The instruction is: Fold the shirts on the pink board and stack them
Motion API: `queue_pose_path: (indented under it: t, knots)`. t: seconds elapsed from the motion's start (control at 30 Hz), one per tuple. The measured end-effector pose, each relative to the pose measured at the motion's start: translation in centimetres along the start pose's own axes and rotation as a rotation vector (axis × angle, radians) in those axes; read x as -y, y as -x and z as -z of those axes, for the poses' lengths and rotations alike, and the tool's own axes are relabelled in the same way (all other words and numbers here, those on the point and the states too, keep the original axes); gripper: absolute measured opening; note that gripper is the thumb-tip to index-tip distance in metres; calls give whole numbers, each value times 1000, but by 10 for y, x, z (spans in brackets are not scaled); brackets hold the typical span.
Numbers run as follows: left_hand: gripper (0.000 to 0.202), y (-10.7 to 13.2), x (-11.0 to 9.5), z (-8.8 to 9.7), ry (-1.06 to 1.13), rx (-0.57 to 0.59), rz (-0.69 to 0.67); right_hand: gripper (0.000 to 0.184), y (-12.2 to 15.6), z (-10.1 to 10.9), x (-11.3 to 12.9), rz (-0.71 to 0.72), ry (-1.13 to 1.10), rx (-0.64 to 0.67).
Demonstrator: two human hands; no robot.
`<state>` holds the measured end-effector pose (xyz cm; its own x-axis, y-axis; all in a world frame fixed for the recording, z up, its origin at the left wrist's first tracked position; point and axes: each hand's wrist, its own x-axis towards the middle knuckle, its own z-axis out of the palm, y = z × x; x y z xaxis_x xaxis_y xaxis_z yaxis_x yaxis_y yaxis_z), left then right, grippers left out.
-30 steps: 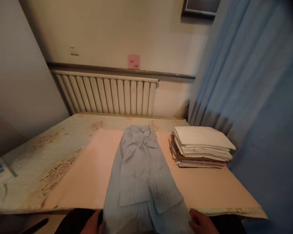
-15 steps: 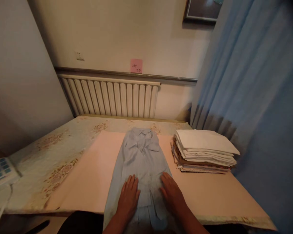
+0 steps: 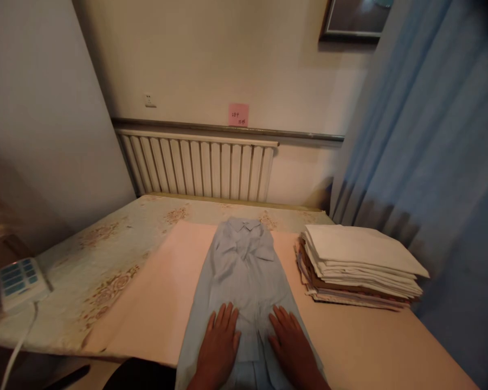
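Observation:
A light blue collared shirt (image 3: 248,276) lies lengthwise in front of me, its collar toward the wall and its lower part running to the near table edge. Its sides look folded inward, and some creases show below the collar. My left hand (image 3: 219,344) rests flat on the left part of the shirt, fingers stretched out. On the right part, my right hand (image 3: 291,342) also lies flat with its fingers extended. Neither hand grips the cloth. Beneath the shirt is a pink sheet (image 3: 154,292).
A stack of folded fabric (image 3: 361,249), white over brown, stands right of the shirt. A white power strip (image 3: 22,281) with a cable sits at the left on the floral tablecloth (image 3: 101,233). Beyond are a radiator (image 3: 203,168) and a blue curtain (image 3: 410,135).
The view has shifted, so the scene sits a little farther right and lower. Both hands stay flat on the shirt, with my right hand slightly turned and closer to the middle.

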<state>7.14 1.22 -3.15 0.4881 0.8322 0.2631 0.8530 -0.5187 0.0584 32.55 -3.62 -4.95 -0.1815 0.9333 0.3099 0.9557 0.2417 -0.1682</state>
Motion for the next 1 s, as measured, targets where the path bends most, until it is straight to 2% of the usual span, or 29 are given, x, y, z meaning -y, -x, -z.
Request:
queue_pose_path:
  t: [0.33,0.77,1.0]
  knots:
    - [49,1,0,-3,-8,-32,12,45,-1,3,2,5,32,-23]
    - [50,0,0,-2,-6,-10,24,43,0,-1,1,-2,5,-85]
    - [49,0,0,-2,-18,-30,11,47,1,-3,0,-2,19,-59]
